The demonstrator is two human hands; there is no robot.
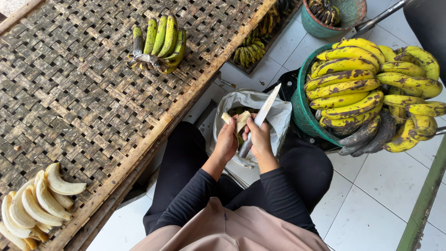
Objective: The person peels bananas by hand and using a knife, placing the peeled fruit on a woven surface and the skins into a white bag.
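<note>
Several peeled bananas (39,202) already lie in a pale heap at the near left corner of the woven bamboo worktop (83,97); one small bunch of green bananas (158,44) sits untouched near its far edge; by my judgement the peeling is at an early to middle stage, since far more fruit waits than is finished. The left hand (226,142) has its fingers closed round a partly peeled banana (239,122), its skin folded back, held over the open grey plastic bag (274,114) between the knees; the right hand (260,139) has its fingers wrapped round the handle of a knife (262,116), the blade pointing up and away, just beside the fruit; the two hands touch or nearly touch. To the right a green basket (302,111) is heaped with spotted yellow bananas (367,88), some blackened ones hanging at its lower side; a second teal tub (320,25) holds more dark fruit farther off, and further bunches lie on the floor under the worktop's far end.

Room is tight: the worktop's wooden edge runs close along the left knee; the basket presses in near the right knee; the bag fills the gap between. The broad middle of the worktop is bare weave; the white tiled floor (371,204) opens to the lower right.
</note>
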